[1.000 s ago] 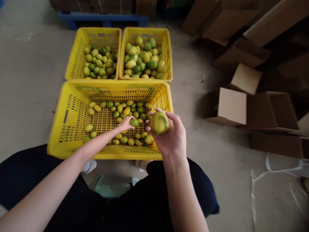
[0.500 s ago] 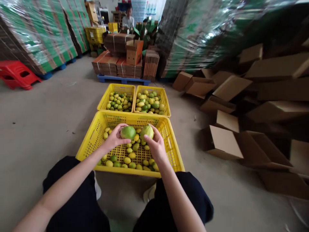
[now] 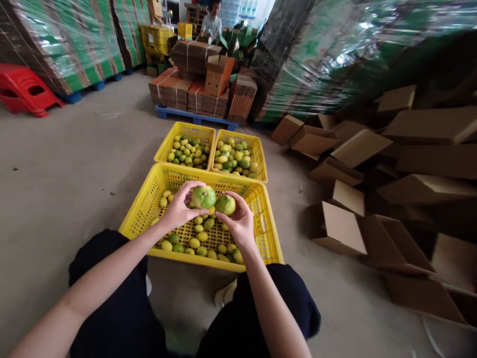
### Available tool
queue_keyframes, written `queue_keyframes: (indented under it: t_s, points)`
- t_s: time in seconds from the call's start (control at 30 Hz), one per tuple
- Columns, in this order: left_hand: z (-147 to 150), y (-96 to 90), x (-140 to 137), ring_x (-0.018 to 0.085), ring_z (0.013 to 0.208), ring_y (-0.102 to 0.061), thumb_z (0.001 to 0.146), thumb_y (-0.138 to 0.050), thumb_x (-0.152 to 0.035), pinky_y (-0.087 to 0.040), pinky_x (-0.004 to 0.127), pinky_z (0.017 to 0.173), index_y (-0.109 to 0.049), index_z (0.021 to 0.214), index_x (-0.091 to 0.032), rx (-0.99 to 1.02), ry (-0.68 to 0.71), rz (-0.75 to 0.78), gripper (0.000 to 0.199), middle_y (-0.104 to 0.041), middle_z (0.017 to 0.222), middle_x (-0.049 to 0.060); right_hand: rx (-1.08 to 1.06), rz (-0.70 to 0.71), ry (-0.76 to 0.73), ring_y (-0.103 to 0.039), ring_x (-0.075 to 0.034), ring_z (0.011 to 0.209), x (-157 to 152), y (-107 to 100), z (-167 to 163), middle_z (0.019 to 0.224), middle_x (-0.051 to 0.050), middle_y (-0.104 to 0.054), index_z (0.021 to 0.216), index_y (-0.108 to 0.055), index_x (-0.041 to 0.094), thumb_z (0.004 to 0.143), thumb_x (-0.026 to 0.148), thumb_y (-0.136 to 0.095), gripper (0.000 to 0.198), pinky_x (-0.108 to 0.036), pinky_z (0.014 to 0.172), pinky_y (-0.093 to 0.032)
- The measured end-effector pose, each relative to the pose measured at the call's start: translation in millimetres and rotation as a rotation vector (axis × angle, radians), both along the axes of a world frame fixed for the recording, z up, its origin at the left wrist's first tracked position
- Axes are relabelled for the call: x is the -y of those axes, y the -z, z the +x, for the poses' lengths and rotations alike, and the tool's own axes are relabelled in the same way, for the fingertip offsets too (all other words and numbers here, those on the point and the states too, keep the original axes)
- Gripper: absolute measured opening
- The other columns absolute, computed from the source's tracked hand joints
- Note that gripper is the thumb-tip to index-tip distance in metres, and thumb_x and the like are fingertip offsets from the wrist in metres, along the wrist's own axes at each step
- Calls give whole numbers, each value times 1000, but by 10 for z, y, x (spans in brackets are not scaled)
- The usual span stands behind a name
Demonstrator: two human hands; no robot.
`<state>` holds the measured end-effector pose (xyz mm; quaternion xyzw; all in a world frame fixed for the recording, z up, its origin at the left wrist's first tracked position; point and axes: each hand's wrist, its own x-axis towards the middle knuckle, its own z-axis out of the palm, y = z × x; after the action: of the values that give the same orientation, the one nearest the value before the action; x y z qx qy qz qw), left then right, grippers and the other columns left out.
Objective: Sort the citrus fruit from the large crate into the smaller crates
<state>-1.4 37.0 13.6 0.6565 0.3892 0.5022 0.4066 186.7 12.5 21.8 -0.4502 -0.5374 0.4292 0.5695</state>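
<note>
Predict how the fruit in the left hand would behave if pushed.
Being rounded, the fruit would probably roll. It is likely firm rather than floppy, since its outline looks full in the left hand.

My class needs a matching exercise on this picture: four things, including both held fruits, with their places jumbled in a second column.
Things:
1. Larger round green held fruit
2. Smaller round green held fruit
3. Red plastic stool
4. Largest yellow plastic mesh crate

Places:
A. In the right hand
B. On the grey floor, at the picture's left edge
C. In the left hand
D. Below both hands

Pairs: 1-C, 2-A, 3-B, 4-D
</note>
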Motion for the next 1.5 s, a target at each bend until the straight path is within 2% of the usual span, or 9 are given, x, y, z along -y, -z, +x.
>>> queue_keyframes:
  t_s: [0.33, 0.5, 0.67, 0.87, 1.2, 1.27, 1.33, 1.43, 1.5]
  points:
    - [-9, -8, 25, 25, 114, -58, 71, -82, -27, -52, 37, 91, -57, 119, -28, -66, 9, 131, 55, -55, 126, 7, -18, 30, 8, -63, -27, 112, 28, -10, -5, 115, -7, -69, 108, -64, 24, 64, 31, -82, 48, -46, 103, -49]
    - [-5, -20, 30, 26, 116, -57, 72, -82, -28, -51, 37, 92, -57, 119, -27, -72, 5, 134, 53, -55, 126, 8, -25, 47, 4, -63, -26, 111, 30, -2, -4, 115, -6, -69, 108, -65, 24, 64, 27, -83, 48, -44, 102, -49]
    - [-7, -26, 34, 24, 114, -57, 72, -81, -25, -50, 35, 90, -57, 119, -27, -67, 10, 138, 53, -55, 125, 7, 16, 32, 16, -63, -27, 112, 27, 6, -2, 116, -7, -69, 109, -64, 23, 65, 33, -82, 48, -45, 102, -49]
    - [1, -22, 33, 24, 111, -59, 70, -83, -26, -51, 33, 86, -57, 118, -25, -39, 16, 111, 55, -56, 125, 8, -53, 68, -4, -63, -25, 109, 15, 50, 10, 113, -5, -70, 108, -67, 24, 62, 24, -85, 50, -41, 99, -51]
    - [25, -139, 49, 24, 102, -66, 57, -90, -25, -54, 35, 87, -61, 118, -23, 195, 66, -199, 67, -63, 126, 9, -144, 15, -34, -62, -25, 111, 42, 15, 15, 115, -3, -70, 108, -67, 26, 60, 22, -87, 52, -42, 102, -48]
    - [16, -125, 21, 24, 93, -69, 58, -89, -33, -57, 34, 79, -65, 113, -20, 245, 93, -321, 61, -69, 114, 9, -199, -73, -56, -66, -24, 103, 49, 15, 24, 108, -2, -72, 109, -66, 26, 62, 27, -87, 51, -40, 96, -52]
    - [14, -73, -12, 23, 74, -70, 64, -83, -52, -57, 33, 65, -70, 97, -14, 268, 123, -483, 51, -73, 90, 11, -263, -192, -94, -69, -23, 88, 50, 25, 26, 95, -1, -73, 110, -65, 26, 69, 38, -82, 46, -38, 82, -57]
    - [23, 32, -50, 20, 51, -63, 70, -64, -74, -53, 32, 51, -70, 76, -12, 262, 134, -688, 62, -67, 60, 9, -336, -312, -137, -69, -21, 70, 42, 39, 8, 79, -1, -71, 106, -64, 22, 74, 51, -75, 44, -35, 63, -57]
    - [34, 72, -61, 19, 50, -62, 72, -62, -75, -53, 31, 52, -69, 74, -12, 268, 121, -742, 63, -66, 58, 9, -379, -351, -129, -67, -20, 66, 32, 48, -15, 75, 0, -69, 98, -61, 22, 75, 52, -74, 40, -33, 58, -56]
